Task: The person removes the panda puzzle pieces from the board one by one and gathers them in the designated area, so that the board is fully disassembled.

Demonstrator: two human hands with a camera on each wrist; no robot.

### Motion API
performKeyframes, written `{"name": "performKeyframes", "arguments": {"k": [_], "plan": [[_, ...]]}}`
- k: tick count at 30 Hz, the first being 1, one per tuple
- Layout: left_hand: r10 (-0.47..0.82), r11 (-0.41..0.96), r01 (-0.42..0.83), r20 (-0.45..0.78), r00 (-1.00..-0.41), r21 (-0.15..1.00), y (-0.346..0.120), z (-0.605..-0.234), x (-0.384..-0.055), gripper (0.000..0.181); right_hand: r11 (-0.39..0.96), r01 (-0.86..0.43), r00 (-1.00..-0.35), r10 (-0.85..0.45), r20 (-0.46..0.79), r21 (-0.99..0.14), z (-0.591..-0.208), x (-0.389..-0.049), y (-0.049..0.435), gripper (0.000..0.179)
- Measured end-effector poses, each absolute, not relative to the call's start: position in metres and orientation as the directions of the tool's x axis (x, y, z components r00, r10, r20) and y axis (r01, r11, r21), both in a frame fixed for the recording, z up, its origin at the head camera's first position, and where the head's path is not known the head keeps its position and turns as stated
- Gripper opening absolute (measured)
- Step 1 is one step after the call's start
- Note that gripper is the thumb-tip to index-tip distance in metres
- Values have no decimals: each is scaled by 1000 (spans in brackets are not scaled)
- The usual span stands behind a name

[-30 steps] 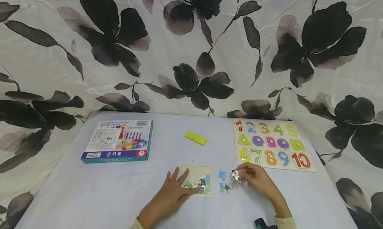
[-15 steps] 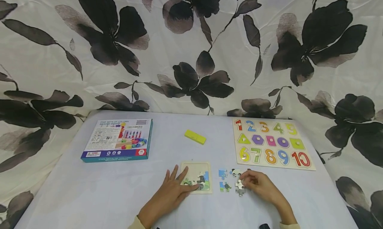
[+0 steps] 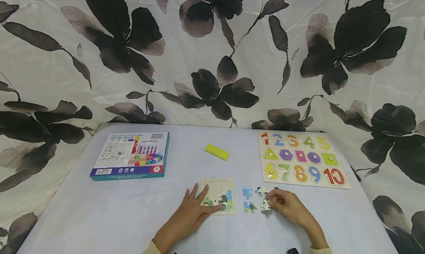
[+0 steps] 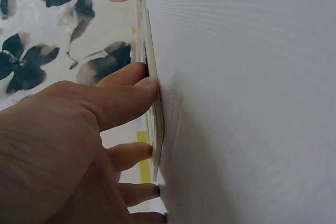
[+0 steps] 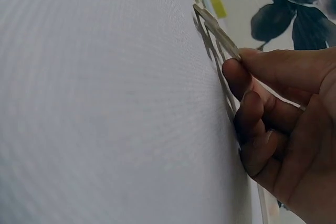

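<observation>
My left hand (image 3: 190, 214) lies with spread fingers on a small wooden puzzle tray (image 3: 217, 184), its thumb across the partly filled panda picture. The left wrist view shows the thumb at the edge of the tray (image 4: 156, 108). To the tray's right, my right hand (image 3: 289, 206) pinches a jigsaw piece (image 3: 266, 209) between thumb and forefinger. In the right wrist view this jigsaw piece (image 5: 219, 34) tilts just off the cloth, the other fingers curled below. Nearby lie a panda-face piece (image 3: 261, 191), a blue piece (image 3: 247, 192) and a blue-green piece (image 3: 249, 207).
A boxed bead set (image 3: 129, 156) lies at the table's left. Behind the tray is a yellow block (image 3: 216, 152). A number and shape board (image 3: 285, 141) lies at the back right. A dark object (image 3: 293, 251) shows at the front edge. Floral cloth hangs behind.
My right hand has come slightly toward me with the pinched jigsaw piece, uncovering the panda-face piece behind it. In the last half second little has moved. My left hand stays on the tray.
</observation>
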State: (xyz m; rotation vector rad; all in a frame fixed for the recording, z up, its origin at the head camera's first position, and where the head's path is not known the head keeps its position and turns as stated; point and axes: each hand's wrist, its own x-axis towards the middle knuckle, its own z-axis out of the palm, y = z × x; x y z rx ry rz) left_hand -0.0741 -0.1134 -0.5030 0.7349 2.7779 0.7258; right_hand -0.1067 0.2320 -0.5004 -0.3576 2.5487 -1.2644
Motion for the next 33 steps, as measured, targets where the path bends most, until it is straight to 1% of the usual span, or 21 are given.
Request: {"name": "performKeyframes", "arguments": {"k": [6,22,29,33], "plan": [[506,758,418,-47,-861,501,-114,-503,-74,35,612,-126,-936,-334,-111,-781,-500,-106,232,12],[510,755,420,-48,-859,503,-114,-503,-75,37,647,-118,-950,-295,-104,-753,-498,-106,229,12],[510,755,420,-49,-859,503,-114,-501,-75,36,635,-142,-945,-314,-86,-760,-494,-109,225,10],[507,755,413,-55,-860,509,-113,-501,-74,35,622,-149,-947,-314,-70,-768,-490,-113,215,8]]}}
